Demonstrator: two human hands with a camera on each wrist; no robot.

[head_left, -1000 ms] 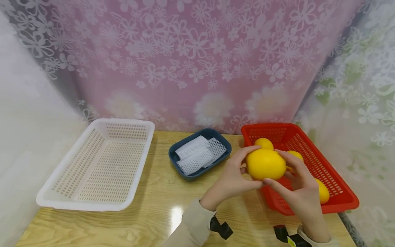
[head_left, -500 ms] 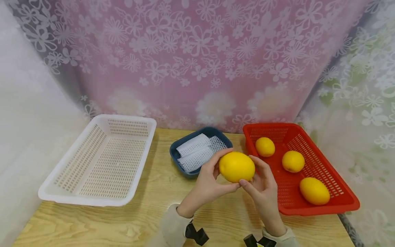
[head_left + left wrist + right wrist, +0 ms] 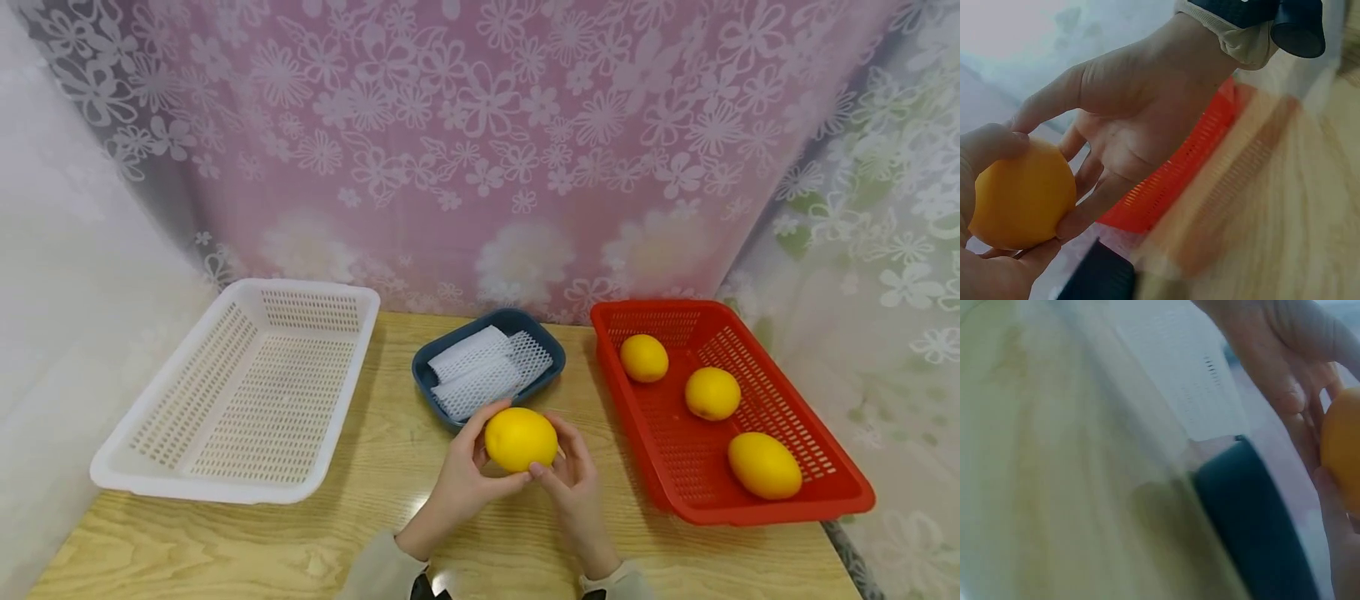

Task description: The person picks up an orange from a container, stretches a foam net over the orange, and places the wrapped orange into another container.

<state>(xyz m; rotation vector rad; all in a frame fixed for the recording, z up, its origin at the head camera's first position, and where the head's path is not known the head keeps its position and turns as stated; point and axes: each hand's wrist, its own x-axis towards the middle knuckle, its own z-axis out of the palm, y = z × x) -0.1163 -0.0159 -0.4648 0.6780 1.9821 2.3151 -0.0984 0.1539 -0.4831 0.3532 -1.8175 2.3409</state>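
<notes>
Both hands hold one yellow lemon [image 3: 521, 440] between them, raised over the table in front of the blue tray. My left hand [image 3: 459, 492] grips its left side, thumb below and fingers above. On the right side, my right hand [image 3: 579, 500] has curled fingers behind the fruit and its thumb at the lower front. Close up in the left wrist view, the lemon [image 3: 1025, 194] sits between fingers of both hands. Only part of the lemon [image 3: 1344, 450] shows at the right edge of the right wrist view. White foam net sleeves [image 3: 472, 379] lie in the blue tray [image 3: 422, 385].
A red basket [image 3: 626, 408] on the right holds three more lemons, one of them a larger lemon [image 3: 765, 465] near the front. At the left stands a white basket [image 3: 341, 417]. Behind the wooden table [image 3: 225, 550] hangs a pink floral curtain [image 3: 480, 167].
Both hands have carried the lemon from above the red basket leftward and toward the body, now in front of the blue tray. The grip stays two-handed.
</notes>
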